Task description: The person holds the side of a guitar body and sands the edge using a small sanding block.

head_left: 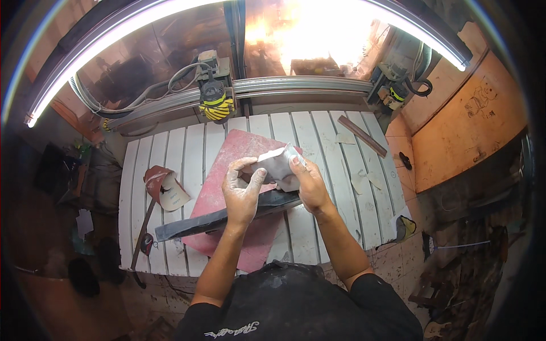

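A creased, whitish-grey sheet of sandpaper (277, 166) is held up above the table between my two hands. My left hand (243, 190), dusted with white powder, has its fingers curled and its thumb at the sheet's left edge. Gripping the right side is my right hand (309, 183), its thumb pressed on the face of the sheet. Below them a long black bar (199, 222) lies slantwise across a dusty pink board (230, 153). My hands hide part of both.
On the white slatted table (133, 187), a curled brown sandpaper piece (173, 198) and a thin dark strip (143, 236) lie left. A brown strip (362, 136) lies far right. A metal rail (301, 85) carrying machine heads (215, 94) runs behind the table.
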`<state>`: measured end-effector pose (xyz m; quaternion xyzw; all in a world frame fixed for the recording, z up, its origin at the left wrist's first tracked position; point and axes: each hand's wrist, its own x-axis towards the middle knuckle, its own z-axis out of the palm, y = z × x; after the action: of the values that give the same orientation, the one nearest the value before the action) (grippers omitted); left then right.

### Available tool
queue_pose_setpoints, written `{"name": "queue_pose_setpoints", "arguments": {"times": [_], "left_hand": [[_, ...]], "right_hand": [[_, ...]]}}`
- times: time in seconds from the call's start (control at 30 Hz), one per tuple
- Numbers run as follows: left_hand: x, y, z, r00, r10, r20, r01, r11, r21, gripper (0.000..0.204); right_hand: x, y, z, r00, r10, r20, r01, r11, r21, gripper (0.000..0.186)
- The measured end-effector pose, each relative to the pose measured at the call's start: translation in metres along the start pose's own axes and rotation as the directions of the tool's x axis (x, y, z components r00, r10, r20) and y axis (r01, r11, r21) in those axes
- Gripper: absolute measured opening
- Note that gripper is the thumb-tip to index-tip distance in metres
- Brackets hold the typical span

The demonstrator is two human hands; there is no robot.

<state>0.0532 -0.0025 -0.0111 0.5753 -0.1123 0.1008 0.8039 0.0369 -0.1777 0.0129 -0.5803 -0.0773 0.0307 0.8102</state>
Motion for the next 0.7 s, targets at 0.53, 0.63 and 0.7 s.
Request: {"name": "queue_pose_setpoints", "arguments": {"times": [0.53, 0.63, 0.7], "left_hand": [[0.007, -0.006, -0.013, 0.972, -0.038, 0.231, -0.012, 0.978, 0.209, 0.061], [0.002, 0.017, 0.010, 0.934, -0.003, 0.357, -0.227, 0.765, 0.602, 0.061], [-0.006, 0.024, 0.020, 0.894, -0.044, 0.446, -0.316, 0.645, 0.696, 0.064]], "right_hand": [[-0.087, -0.044, -0.003, 0.988, -0.073, 0.134, 0.088, 0.990, -0.110, 0.035], [-0.095, -0.025, -0.016, 0.976, -0.206, -0.069, 0.181, 0.946, -0.270, 0.029], [-0.093, -0.001, -0.035, 0.916, -0.097, -0.389, 0.037, 0.986, -0.161, 0.031]]}}
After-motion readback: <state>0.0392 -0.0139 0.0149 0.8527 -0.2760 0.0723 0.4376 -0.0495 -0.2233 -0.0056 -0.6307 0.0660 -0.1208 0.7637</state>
